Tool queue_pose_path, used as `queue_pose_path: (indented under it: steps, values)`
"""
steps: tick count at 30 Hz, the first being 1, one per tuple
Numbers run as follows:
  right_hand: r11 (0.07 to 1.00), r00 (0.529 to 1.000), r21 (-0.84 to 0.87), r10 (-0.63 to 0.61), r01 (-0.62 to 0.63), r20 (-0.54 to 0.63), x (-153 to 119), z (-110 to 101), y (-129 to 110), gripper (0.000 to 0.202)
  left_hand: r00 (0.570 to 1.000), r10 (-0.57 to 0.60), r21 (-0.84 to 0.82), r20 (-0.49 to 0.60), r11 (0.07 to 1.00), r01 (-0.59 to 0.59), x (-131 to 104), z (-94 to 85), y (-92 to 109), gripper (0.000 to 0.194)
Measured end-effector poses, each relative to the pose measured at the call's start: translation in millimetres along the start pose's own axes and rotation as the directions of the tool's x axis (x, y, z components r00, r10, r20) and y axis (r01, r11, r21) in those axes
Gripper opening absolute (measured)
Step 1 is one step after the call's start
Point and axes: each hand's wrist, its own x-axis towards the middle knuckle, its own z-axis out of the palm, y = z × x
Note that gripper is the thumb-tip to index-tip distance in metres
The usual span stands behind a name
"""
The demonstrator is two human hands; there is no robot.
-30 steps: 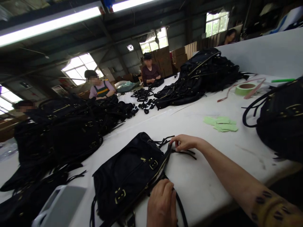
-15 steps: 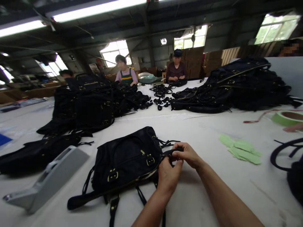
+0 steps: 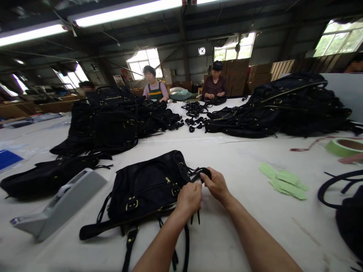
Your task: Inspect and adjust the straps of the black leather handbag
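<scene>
Your black bag [image 3: 147,187] lies flat on the white table [image 3: 241,226], right in front of you. Its long side runs from left to right, a bit tilted up toward the right. Both your hands are at the bag's right end.

Your left hand [image 3: 189,198] is closed on a thin black strap [image 3: 202,174] that comes off that end of the bag. Your right hand [image 3: 217,185] pinches the same strap, just to the right of the bag. The two hands almost touch each other. The left hand is the one nearer to the bag's body; the right hand is a little farther out along the strap.

More straps hang off the bag's near side, toward you. A grey tape holder [image 3: 61,204] sits left of the bag. Some green tags [image 3: 283,180] lie well to the right of the bag. Piles of other black bags [image 3: 280,105] are far behind it, where other people sit working.
</scene>
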Motion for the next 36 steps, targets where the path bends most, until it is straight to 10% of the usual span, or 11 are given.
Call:
queue_pose_path:
  steps: [7, 16, 22, 24, 27, 36]
  values:
    - [0.985, 0.967, -0.099, 0.113, -0.139, -0.228, 9, -7, 19, 0.029, 0.971, -0.134, 0.036, 0.198, 0.991, 0.129, -2, -10.8, -14, 0.048]
    - [0.923, 0.965, -0.368, 0.017, -0.116, -0.262, 7, -13, 18, 0.022, 0.998, 0.038, 0.585, -0.056, 0.811, 0.002, -37, -10.0, -23, 0.054]
    - [0.745, 0.958, -0.636, -0.286, 0.201, -0.033, -2, -14, -4, 0.035, 0.993, 0.044, 0.65, -0.11, 0.759, 0.038, -31, -4.2, -20, 0.053]
    - [0.677, 0.949, -0.675, -0.293, 0.292, 0.117, -3, -3, -2, 0.014, 0.992, 0.045, 0.665, -0.12, 0.745, 0.047, -30, 0.2, -15, 0.051]
    - [0.591, 0.939, -0.731, -0.249, 0.341, 0.237, -2, 9, 6, 0.036, 0.992, 0.044, 0.673, -0.121, 0.738, 0.049, -30, 9.7, -7, 0.051]
    - [0.507, 0.973, -0.834, -0.185, 0.217, 0.141, 5, -8, 15, 0.037, 0.998, -0.039, 0.617, -0.054, 0.784, 0.064, -31, -16.6, -21, 0.055]
